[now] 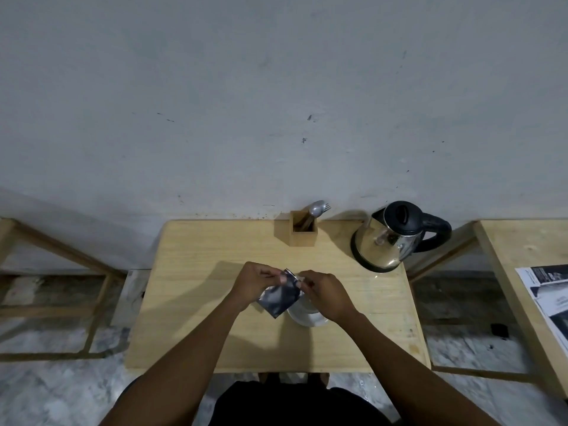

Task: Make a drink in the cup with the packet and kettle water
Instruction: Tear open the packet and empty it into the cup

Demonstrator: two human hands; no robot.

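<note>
A dark silvery packet (281,296) hangs tilted above the middle of the small wooden table (196,302). My left hand (256,282) pinches its top left corner. My right hand (325,292) pinches its top right corner, fingers closed. Under my right hand stands the white cup (302,315), mostly hidden; only its lower rim and side show. A steel kettle (387,241) with a black lid and handle stands at the table's back right, apart from both hands.
A wooden holder (302,232) with a spoon and a fork stands at the table's back edge by the wall. A second wooden table (507,272) with printed papers (550,296) is to the right. A wooden frame (55,272) stands to the left.
</note>
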